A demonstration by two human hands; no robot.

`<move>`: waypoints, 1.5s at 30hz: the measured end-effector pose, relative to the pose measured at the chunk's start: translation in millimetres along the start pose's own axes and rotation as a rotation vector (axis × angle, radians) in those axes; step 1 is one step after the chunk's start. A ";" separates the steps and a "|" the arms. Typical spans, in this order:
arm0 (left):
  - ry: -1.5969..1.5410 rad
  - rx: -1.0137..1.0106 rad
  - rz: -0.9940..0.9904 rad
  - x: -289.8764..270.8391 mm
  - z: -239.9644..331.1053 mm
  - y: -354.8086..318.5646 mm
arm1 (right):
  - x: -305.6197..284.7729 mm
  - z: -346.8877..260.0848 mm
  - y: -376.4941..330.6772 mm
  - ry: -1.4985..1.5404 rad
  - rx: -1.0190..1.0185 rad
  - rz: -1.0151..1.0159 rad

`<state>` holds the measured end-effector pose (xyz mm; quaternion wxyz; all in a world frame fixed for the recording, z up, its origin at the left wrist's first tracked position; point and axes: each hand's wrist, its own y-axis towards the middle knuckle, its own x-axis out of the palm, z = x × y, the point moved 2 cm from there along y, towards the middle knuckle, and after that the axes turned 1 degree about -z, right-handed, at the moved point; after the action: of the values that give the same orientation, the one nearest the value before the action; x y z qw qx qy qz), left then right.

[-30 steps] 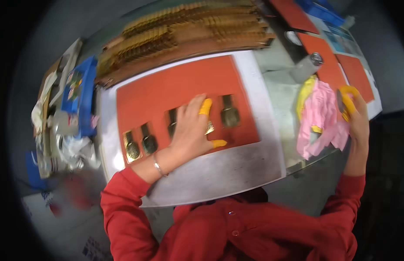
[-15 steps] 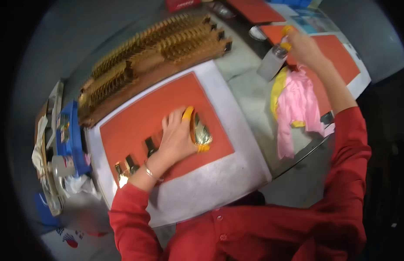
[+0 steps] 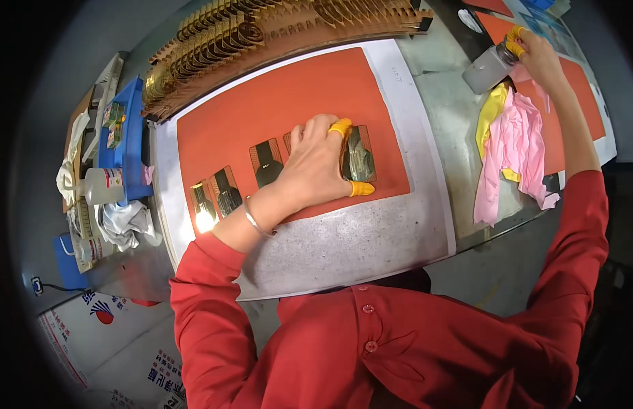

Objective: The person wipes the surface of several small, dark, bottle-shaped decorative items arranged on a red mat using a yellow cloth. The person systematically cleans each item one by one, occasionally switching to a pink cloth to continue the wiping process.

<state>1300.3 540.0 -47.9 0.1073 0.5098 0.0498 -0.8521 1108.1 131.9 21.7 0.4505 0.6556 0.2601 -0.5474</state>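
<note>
My left hand (image 3: 311, 163) spans a small glossy rectangular panel (image 3: 361, 158) above the orange mat (image 3: 316, 85). Its thumb and index finger, both in yellow finger cots, sit at the panel's two ends; the palm's shadowed side is hidden. Left of this hand, several similar dark panels lie in a row, among them one with a black middle (image 3: 267, 162). At the far right, my right hand (image 3: 538, 60), also with yellow finger cots, is closed around the top of a tilted, translucent bottle (image 3: 488, 71). The bottle hangs near crumpled pink cloth (image 3: 514, 133).
A long brown rack (image 3: 296, 37) with rows of curved golden slots runs along the back. On the left stand a blue tray (image 3: 130, 146), a white bottle (image 3: 104, 185) and crumpled white material (image 3: 125, 221). Yellow cloth (image 3: 492, 112) lies under the pink one. Another orange mat (image 3: 582, 88) is at right.
The whole view has shifted, so the table appears higher and farther right. My left hand stays at the same panel, and my right hand keeps hold of the bottle.
</note>
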 end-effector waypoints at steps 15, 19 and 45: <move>-0.301 -0.235 0.468 12.4 -4.3 -203.3 | 41.3 -279.5 -134.2 0.842 -0.093 -0.169; -0.237 -0.177 0.461 23.8 -6.6 -204.1 | 67.6 -288.9 -124.3 0.522 -0.216 -0.128; -0.308 -0.132 0.462 23.0 -7.7 -201.2 | 62.7 -301.7 -124.1 0.460 -0.190 -0.112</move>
<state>1249.4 734.1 -76.8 0.3378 0.3641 -0.0291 -0.8675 1167.1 443.4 -77.5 0.4082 0.7020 0.4419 -0.3812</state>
